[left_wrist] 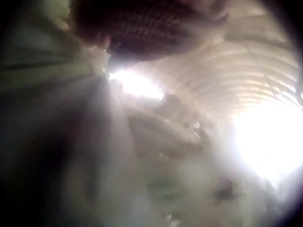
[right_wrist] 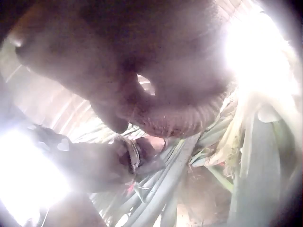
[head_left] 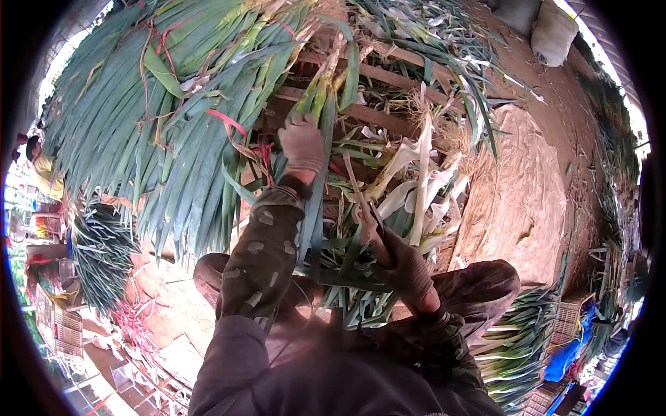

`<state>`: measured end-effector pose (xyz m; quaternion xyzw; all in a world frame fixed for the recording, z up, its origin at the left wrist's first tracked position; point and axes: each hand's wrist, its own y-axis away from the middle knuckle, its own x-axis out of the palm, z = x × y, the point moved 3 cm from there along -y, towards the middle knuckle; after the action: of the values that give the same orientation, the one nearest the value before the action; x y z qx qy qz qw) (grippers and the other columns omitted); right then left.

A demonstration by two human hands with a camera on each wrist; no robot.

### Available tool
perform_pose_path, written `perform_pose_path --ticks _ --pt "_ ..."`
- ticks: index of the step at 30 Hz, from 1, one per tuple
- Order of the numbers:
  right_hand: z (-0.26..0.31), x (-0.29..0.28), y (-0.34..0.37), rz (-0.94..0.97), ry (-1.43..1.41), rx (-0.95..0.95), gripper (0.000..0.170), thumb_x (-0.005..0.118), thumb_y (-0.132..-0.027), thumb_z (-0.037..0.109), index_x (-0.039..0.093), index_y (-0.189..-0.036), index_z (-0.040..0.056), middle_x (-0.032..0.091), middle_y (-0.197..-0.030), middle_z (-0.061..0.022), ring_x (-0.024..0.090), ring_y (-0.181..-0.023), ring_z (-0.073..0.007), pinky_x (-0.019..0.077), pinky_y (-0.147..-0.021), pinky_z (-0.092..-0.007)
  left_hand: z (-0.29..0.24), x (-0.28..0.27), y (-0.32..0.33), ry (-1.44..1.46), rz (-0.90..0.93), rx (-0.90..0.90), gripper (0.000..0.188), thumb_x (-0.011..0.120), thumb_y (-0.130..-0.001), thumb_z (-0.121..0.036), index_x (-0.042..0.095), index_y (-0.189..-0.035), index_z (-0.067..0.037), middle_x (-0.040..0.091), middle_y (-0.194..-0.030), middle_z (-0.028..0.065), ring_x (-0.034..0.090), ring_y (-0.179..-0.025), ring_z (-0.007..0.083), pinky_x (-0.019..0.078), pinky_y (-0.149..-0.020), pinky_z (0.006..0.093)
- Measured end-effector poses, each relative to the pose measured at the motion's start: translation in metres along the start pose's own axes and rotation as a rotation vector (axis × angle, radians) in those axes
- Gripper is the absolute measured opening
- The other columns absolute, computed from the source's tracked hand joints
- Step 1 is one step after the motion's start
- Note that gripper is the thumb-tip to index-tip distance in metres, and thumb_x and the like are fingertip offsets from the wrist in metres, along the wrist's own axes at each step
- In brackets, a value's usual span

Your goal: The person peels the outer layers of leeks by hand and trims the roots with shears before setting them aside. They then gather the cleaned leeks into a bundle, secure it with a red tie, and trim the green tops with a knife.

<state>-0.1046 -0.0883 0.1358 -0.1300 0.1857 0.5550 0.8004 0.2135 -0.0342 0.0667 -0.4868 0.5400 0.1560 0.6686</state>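
Leeks [head_left: 318, 102] over wooden slats [head_left: 381, 120], brown floor [head_left: 548, 114]

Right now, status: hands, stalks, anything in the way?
Left fingers grip green stalks. Right fingers hold a tan piece, identity unclear. Loose white stalk close by; leafy pile beside the left.

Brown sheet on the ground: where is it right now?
In the head view, the brown sheet lies right of centre, to the right of the pale stalks and just beyond the person's right knee.
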Motion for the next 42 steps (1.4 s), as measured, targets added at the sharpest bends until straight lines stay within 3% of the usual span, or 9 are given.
perform_pose_path --ticks 1,5,10,12,13,21,25,26,42 --pt "-0.002 0.004 0.000 0.016 -0.019 0.035 0.061 0.072 -0.077 0.013 0.053 -0.134 0.0040 0.068 -0.094 -0.0241 0.071 -0.090 -0.0394 0.0548 -0.075 -0.0414 0.012 -0.003 -0.005 0.016 -0.080 -0.030 0.040 0.074 -0.079 -0.025 0.058 -0.113 -0.011 0.062 -0.100 0.0105 0.065 -0.082 0.0330 0.0517 -0.070 0.0447" --pt "-0.012 0.016 -0.002 0.030 -0.024 0.106 0.061 0.070 -0.080 0.013 0.052 -0.137 0.0041 0.068 -0.094 -0.0239 0.071 -0.091 -0.0397 0.0552 -0.076 -0.0384 0.029 0.032 -0.027 0.203 0.328 -0.163 0.047 0.079 -0.074 -0.024 0.057 -0.112 -0.009 0.065 -0.107 0.0147 0.068 -0.097 0.0357 0.0544 -0.081 0.0477" --pt "-0.006 0.000 -0.002 -0.036 -0.015 0.193 0.063 0.071 -0.077 0.013 0.052 -0.137 0.0056 0.068 -0.097 -0.0238 0.070 -0.090 -0.0403 0.0554 -0.077 -0.0392 0.017 0.030 -0.025 0.377 0.513 -0.261 0.058 0.082 -0.070 -0.027 0.056 -0.117 -0.006 0.067 -0.115 0.0217 0.067 -0.104 0.0391 0.0540 -0.088 0.0471" --pt "0.004 -0.004 0.005 -0.042 0.056 0.176 0.063 0.071 -0.076 0.013 0.053 -0.136 0.0042 0.069 -0.095 -0.0216 0.071 -0.086 -0.0342 0.0554 -0.076 -0.0390 0.005 0.018 0.003 0.474 0.610 -0.222 0.062 0.083 -0.070 -0.028 0.054 -0.120 -0.003 0.067 -0.114 0.0245 0.066 -0.106 0.0411 0.0531 -0.090 0.0465" --pt "0.009 -0.005 0.008 -0.042 0.091 0.170 0.063 0.071 -0.076 0.013 0.053 -0.136 0.0035 0.069 -0.094 -0.0205 0.071 -0.083 -0.0312 0.0553 -0.075 -0.0389 -0.001 0.012 0.025 0.549 0.589 -0.222 0.063 0.083 -0.070 -0.028 0.054 -0.120 -0.001 0.067 -0.113 0.0253 0.065 -0.107 0.0419 0.0525 -0.090 0.0465" --pt "0.000 0.013 0.067 0.017 0.226 0.185 0.070 0.070 -0.077 0.013 0.045 -0.142 0.0059 0.068 -0.097 -0.0250 0.069 -0.084 -0.0425 0.0561 -0.073 -0.0469 -0.021 -0.019 0.185 1.206 0.632 -0.303 0.056 0.079 -0.074 -0.019 0.053 -0.118 0.003 0.066 -0.106 0.0261 0.063 -0.104 0.0437 0.0497 -0.089 0.0429" --pt "-0.013 0.022 0.096 0.023 0.343 0.161 0.066 0.071 -0.079 0.016 0.049 -0.140 0.0049 0.068 -0.097 -0.0249 0.069 -0.085 -0.0425 0.0569 -0.071 -0.0456 -0.019 -0.029 0.192 1.408 0.612 -0.490 0.033 0.069 -0.089 -0.012 0.058 -0.116 0.002 0.068 -0.102 0.0151 0.064 -0.094 0.0250 0.0490 -0.087 0.0356" --pt "-0.016 0.024 0.099 0.022 0.362 0.154 0.066 0.071 -0.079 0.015 0.048 -0.140 0.0044 0.068 -0.097 -0.0249 0.068 -0.085 -0.0425 0.0569 -0.071 -0.0462 -0.015 -0.020 0.198 1.385 0.622 -0.457 0.030 0.066 -0.094 -0.014 0.059 -0.119 0.001 0.069 -0.106 0.0101 0.061 -0.094 0.0165 0.0484 -0.086 0.0327" --pt "-0.034 0.042 0.079 0.076 0.531 0.131 0.062 0.067 -0.079 0.016 0.042 -0.134 0.0017 0.067 -0.080 -0.0214 0.067 -0.075 -0.0432 0.0522 -0.064 -0.0535 -0.010 -0.016 0.201 1.353 0.678 -0.656 0.041 0.059 -0.100 -0.027 0.059 -0.127 0.004 0.068 -0.107 0.0105 0.060 -0.094 0.0183 0.0481 -0.086 0.0326"
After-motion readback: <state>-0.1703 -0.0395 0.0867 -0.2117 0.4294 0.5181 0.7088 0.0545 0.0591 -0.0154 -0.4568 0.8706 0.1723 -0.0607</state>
